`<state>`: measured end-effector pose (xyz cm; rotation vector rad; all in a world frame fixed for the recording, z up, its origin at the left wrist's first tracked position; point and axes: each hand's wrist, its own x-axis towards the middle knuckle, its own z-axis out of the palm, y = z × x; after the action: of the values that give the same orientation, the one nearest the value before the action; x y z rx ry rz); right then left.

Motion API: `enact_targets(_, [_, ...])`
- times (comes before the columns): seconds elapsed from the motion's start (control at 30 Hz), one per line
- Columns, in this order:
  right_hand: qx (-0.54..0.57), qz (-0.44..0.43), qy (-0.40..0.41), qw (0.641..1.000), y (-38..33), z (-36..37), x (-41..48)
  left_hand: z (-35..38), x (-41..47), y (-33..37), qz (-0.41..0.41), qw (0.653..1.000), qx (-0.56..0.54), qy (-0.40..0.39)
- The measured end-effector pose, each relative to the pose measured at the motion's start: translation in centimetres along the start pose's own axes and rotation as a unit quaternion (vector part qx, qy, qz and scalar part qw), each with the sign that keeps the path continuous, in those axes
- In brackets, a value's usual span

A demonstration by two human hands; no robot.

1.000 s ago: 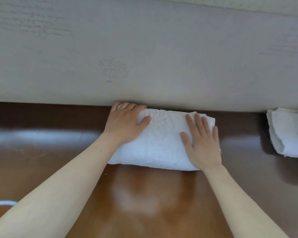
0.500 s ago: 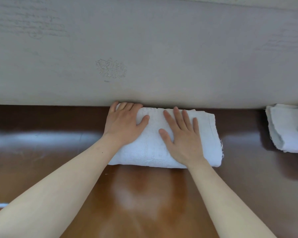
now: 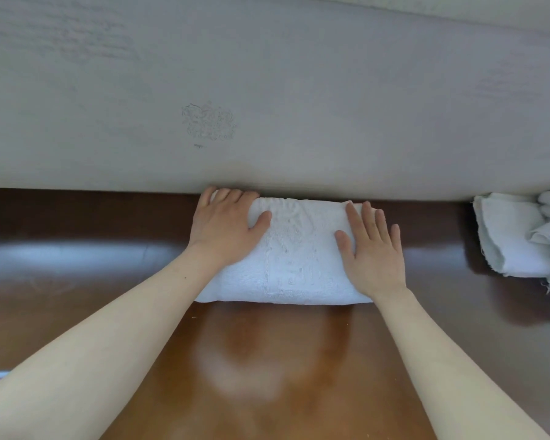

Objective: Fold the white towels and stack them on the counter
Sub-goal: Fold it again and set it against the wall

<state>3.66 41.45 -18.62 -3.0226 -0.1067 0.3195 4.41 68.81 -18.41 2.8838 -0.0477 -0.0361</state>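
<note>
Pressing down on the folded white towel (image 3: 299,255), both hands lay flat. The left hand (image 3: 226,227) covered its 10 o'clock corner, fingers close together, and the right hand (image 3: 373,258) sat on its 3 o'clock end, fingers slightly spread. The towel sat on the brown worktop (image 3: 77,281), snug against the wall (image 3: 267,90) at 12 o'clock. A rumpled towel pile (image 3: 521,236) lay well off at 3 o'clock.

Glossy brown bench (image 3: 77,281) carried a folded white towel (image 3: 299,255) at its far edge, middle; a rumpled pile of white towels (image 3: 515,242) lay apart at right.
</note>
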Motion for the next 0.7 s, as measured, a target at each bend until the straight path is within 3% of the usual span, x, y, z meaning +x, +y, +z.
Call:
enact_targets(0.33, [0.044, 0.004, -0.02, 0.999, -10.3, 0.9, -3.7, -0.8, -7.1, -3.3, -0.111, 0.994, 0.016, 0.004])
enact_targets(0.7, [-0.002, -0.182, -0.03, 0.983, -19.8, 2.2, -5.0, -2.5, -17.5, -9.7, -0.259, 0.965, 0.023, 0.017])
